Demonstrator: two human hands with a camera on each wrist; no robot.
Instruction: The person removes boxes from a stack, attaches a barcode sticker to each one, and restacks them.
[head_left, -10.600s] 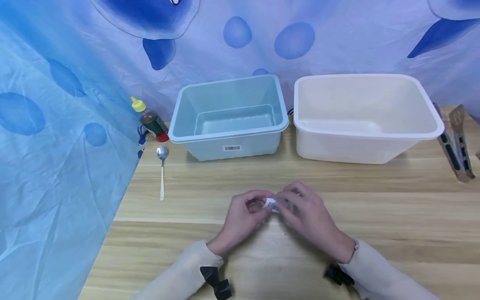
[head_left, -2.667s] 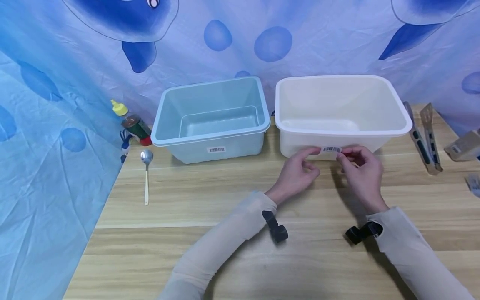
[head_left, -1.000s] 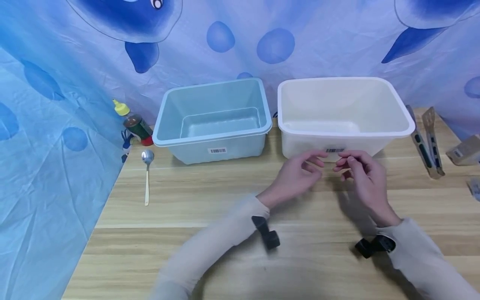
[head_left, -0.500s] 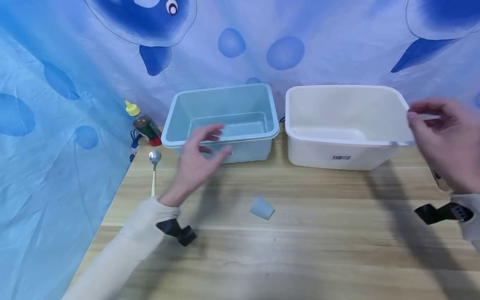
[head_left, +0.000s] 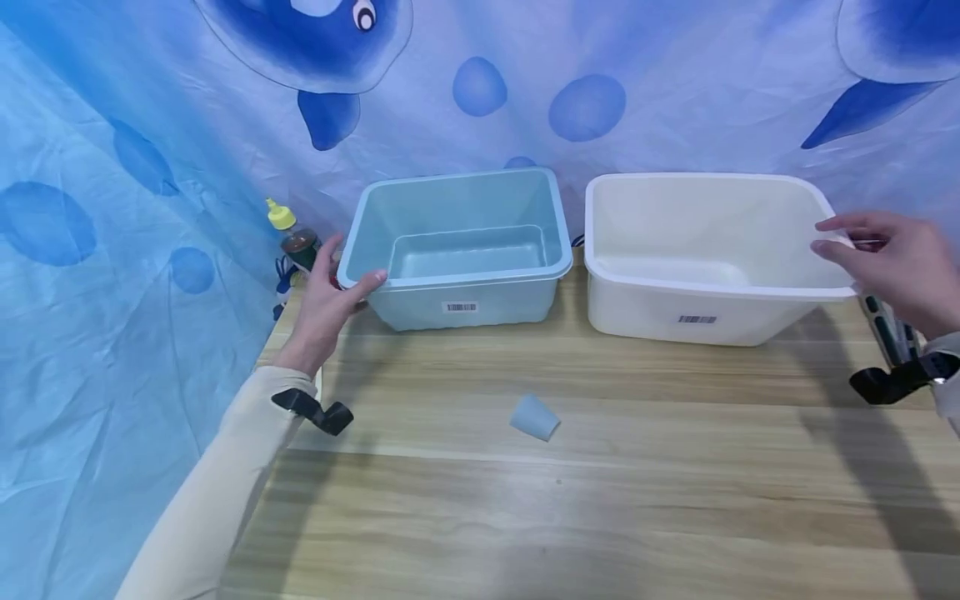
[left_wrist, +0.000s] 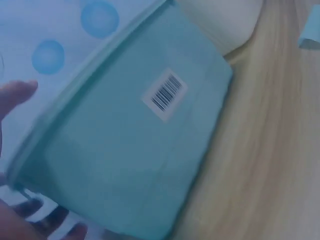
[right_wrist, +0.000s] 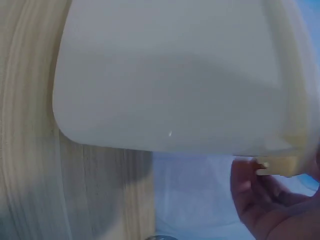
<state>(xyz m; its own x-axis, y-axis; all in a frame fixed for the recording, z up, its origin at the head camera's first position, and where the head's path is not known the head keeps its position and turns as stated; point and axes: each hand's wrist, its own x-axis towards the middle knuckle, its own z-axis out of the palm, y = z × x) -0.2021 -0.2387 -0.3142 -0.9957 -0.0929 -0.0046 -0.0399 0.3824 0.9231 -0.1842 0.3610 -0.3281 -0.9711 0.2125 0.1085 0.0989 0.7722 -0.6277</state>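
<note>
My left hand (head_left: 318, 304) is at the front left corner of a light blue plastic bin (head_left: 465, 296), thumb over the rim and fingers spread along its outside. In the left wrist view the thumb (left_wrist: 20, 95) stands apart from the rim, the fingertips near its underside. A barcode sticker (left_wrist: 166, 94) is on this bin's front. My right hand (head_left: 900, 262) holds the right rim of a white plastic bin (head_left: 652, 312), thumb over the edge. Its fingers (right_wrist: 242, 187) curl beneath the rim in the right wrist view. Another barcode sticker (head_left: 697, 319) is on the white bin's front.
A small curled light blue slip (head_left: 535, 418) lies mid-table. A yellow-capped squeeze bottle (head_left: 298, 242) stands behind my left hand, which mostly covers a spoon. Long-handled utensils (head_left: 883, 329) lie by my right wrist. A patterned curtain (head_left: 480, 100) hangs behind the bins.
The barcode sticker went from my fingers onto the white bin. Then my hands parted, left to the blue bin's corner, right to the white bin's right rim. The slip came into view.
</note>
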